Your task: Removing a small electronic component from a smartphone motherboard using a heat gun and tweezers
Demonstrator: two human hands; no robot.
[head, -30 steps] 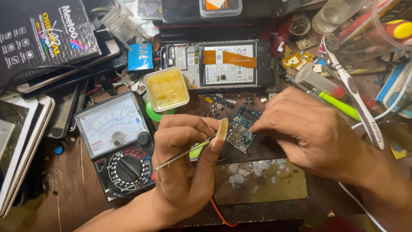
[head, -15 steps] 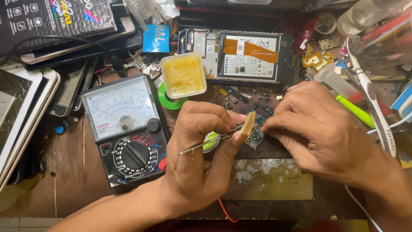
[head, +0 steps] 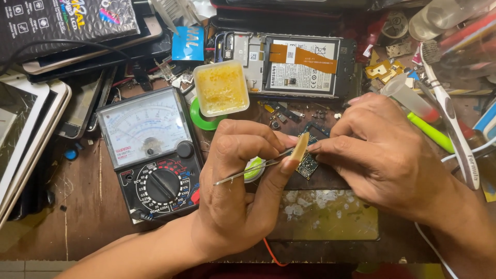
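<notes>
Metal tweezers (head: 248, 171) sit pinched in the left hand (head: 243, 191); the right hand (head: 392, 155), at three o'clock, presses the small circuit board (head: 308, 165).

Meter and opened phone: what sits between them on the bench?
Head view: a square tub of yellow paste sits between the meter and the opened phone, partly over a green tape ring.
</notes>
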